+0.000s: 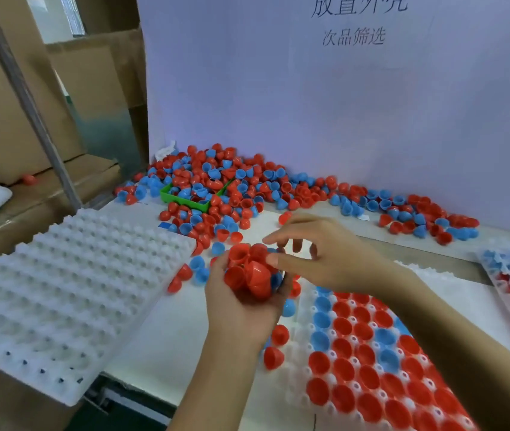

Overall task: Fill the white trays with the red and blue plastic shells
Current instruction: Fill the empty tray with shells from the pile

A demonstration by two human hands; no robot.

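1. Head view: the left hand (241, 301) cups a clutch of red shells (249, 270), fingers curled round them.
2. The right hand (325, 253) reaches over it, fingers spread, thumb touching the shells.
3. A part-filled tray (306, 365) lies under the right forearm; an empty tray (60, 290) lies left of the left hand.
4. The loose pile (216, 181) lies beyond both hands.

Head view — downward (seemingly close)

— How does the left hand (241, 293) sit?
— Palm up, forearm rising from the lower edge, fingers cupped round a clutch of red shells (249, 270).
— And the right hand (325, 253)?
— It reaches in from the right, forearm bare, fingers spread and loosely bent, thumb tip touching the clutch in the other palm.
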